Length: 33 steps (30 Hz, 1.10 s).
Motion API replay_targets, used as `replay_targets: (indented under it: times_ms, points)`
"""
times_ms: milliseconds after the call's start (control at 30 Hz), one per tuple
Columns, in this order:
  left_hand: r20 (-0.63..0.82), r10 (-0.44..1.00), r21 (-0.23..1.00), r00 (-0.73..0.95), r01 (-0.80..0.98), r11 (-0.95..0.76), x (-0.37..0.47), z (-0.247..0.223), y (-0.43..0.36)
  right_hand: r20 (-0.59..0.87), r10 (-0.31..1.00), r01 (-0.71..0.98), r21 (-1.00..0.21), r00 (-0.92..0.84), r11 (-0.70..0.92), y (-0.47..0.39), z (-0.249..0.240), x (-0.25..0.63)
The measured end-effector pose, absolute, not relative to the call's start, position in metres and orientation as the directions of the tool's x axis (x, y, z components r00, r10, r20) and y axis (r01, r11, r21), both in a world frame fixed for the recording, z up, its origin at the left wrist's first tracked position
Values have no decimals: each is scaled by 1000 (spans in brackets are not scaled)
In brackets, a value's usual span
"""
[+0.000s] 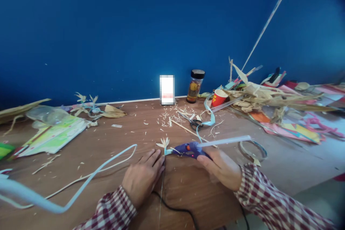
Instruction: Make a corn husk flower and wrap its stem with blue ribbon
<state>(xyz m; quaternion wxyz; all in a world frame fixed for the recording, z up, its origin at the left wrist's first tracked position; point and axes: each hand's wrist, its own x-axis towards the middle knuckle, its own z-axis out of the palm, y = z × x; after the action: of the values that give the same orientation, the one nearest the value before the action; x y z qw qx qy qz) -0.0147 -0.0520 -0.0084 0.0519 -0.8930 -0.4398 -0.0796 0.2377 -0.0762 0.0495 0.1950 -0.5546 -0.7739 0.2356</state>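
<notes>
My right hand [219,167] is wrapped round a purple hot glue gun [185,150] with a long translucent glue stick [226,141] jutting from its back. The gun's nozzle points left, close to a small flower of pale husk petals [163,143] with a light-blue wrapped base. My left hand [144,170] lies low on the table, its fingers stretched forward and its fingertips at the flower's stem, which they seem to pinch; the grip is partly hidden. Light-blue tape [199,134] trails behind the gun.
Scissors [195,124] lie among shavings. A lidded jar [194,86] and a red paper cup [219,97] stand at the back. Dried husks [256,93] pile at right. A pale-blue strip [102,169] curves up at left; a black cord [175,209] runs in front.
</notes>
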Motion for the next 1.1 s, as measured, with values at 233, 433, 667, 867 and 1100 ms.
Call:
replay_targets:
  times_ms: [233, 433, 667, 867, 1100]
  points:
    - [235, 761, -18, 605, 785, -619, -17, -13, -51, 310, 950, 939, -314, -34, 136, -105, 32, 296]
    - [279, 705, -111, 652, 751, -651, -21, -21, -46, 416, 894, 978, 43, 166, -202, -126, 15, 375]
    - [298, 696, -58, 653, 740, -670, -22, -22, -46, 317, 926, 958, 131, 204, -255, -131, -2, 406]
    - [255, 723, -126, 642, 763, -634, -17, -13, -50, 294, 922, 960, 45, 253, -278, -139, 1, 421]
    - [219, 755, -75, 618, 782, -619, -14, -9, -51, 355, 933, 926, -367, 57, 83, -127, 63, 308]
